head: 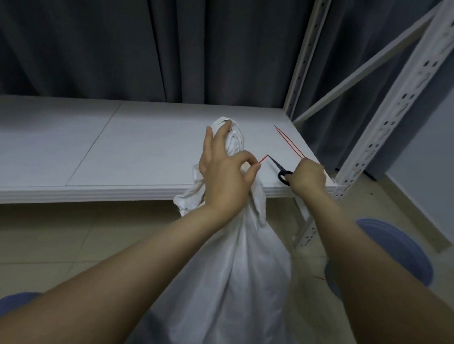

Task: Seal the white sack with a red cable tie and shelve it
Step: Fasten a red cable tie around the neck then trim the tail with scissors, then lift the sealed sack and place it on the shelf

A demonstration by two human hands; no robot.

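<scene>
The white sack stands on the floor between my knees, its gathered neck rising in front of the shelf board. My left hand grips the neck and pinches the tail of a red cable tie between thumb and forefinger. The tail sticks out to the right. My right hand holds black scissors, whose blade tips meet the tie's tail. Two spare red cable ties lie on the shelf, running up and left from my right hand.
The white shelf board spans the frame at knee height. White perforated uprights stand at the right. Dark curtains hang behind. The floor is tiled. My knees in blue cloth flank the sack.
</scene>
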